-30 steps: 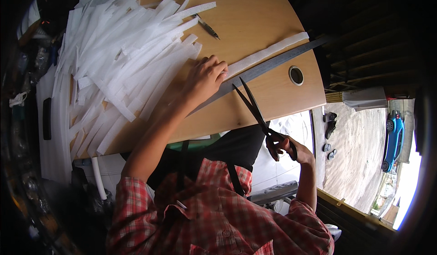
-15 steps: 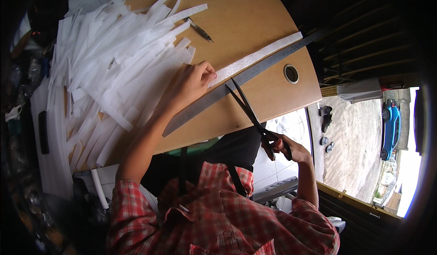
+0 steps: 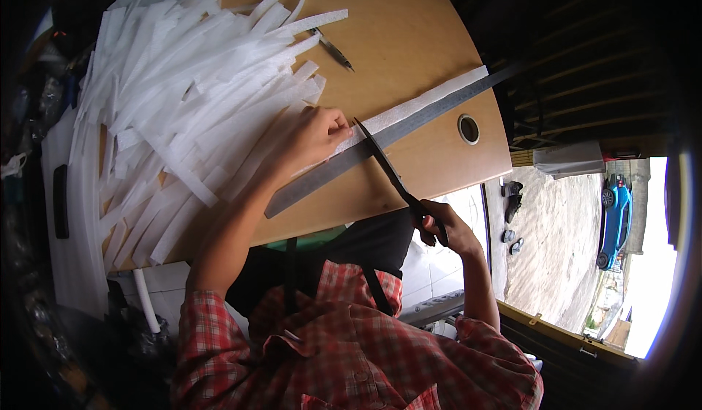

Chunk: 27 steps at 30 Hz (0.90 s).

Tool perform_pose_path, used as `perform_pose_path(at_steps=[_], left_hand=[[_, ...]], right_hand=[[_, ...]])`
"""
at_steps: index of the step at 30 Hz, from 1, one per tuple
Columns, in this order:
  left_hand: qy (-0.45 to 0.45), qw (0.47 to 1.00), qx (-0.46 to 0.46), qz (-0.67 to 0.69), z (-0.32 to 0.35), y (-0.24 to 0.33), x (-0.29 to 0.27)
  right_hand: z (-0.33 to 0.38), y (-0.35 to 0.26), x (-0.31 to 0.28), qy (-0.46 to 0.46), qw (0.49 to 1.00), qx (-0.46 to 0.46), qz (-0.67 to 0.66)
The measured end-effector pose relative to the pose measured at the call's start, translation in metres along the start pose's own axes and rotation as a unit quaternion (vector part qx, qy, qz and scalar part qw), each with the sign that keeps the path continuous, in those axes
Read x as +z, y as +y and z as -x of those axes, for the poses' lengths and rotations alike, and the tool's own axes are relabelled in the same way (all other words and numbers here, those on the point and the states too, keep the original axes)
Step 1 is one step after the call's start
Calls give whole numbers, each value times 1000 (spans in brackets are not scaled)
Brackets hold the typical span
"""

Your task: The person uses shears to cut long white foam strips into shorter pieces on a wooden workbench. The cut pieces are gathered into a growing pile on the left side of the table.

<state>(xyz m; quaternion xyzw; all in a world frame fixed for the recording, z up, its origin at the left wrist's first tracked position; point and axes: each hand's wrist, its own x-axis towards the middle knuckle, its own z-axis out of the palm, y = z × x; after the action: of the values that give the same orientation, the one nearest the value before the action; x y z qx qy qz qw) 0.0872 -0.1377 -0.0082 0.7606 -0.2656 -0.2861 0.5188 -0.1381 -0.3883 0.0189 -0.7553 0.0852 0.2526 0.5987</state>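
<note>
A long white foam strip (image 3: 424, 100) lies slantwise across the wooden table, beside a metal ruler (image 3: 314, 181) that runs along its near side. My left hand (image 3: 314, 141) pinches the strip near its left part, the fingers bent and pressed together. Black scissors (image 3: 390, 168) are gripped in my right hand (image 3: 455, 227), fingers through the handles. Their blades look nearly closed and reach over the ruler, with the tips at the strip just right of my left fingers. Whether the blades have cut into the foam I cannot tell.
A large heap of white foam strips (image 3: 183, 81) covers the table's left side. A dark pen-like tool (image 3: 335, 50) lies beyond my left hand. The tabletop (image 3: 395, 37) has a round ringed hole (image 3: 468, 128) near its right edge. Outside stands a blue car (image 3: 614, 220).
My right hand has brought the scissors up and left, and their spread blades have come together at the strip. My left hand still pinches the strip. The whole view has shifted slightly.
</note>
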Motion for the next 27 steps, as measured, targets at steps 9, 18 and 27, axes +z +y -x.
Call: perform_pose_path(at_steps=[9,18,27], left_hand=[[8,993,2,-120,24,10,-33],[320,820,126,-458,26,55,-51],[14,921,131,-367,-106,38,44]], right_hand=[[-12,-6,13,23,999,-18,30],[-18,9,13,-18,998,-46,-50],[9,20,25,19,998,-3,-65]])
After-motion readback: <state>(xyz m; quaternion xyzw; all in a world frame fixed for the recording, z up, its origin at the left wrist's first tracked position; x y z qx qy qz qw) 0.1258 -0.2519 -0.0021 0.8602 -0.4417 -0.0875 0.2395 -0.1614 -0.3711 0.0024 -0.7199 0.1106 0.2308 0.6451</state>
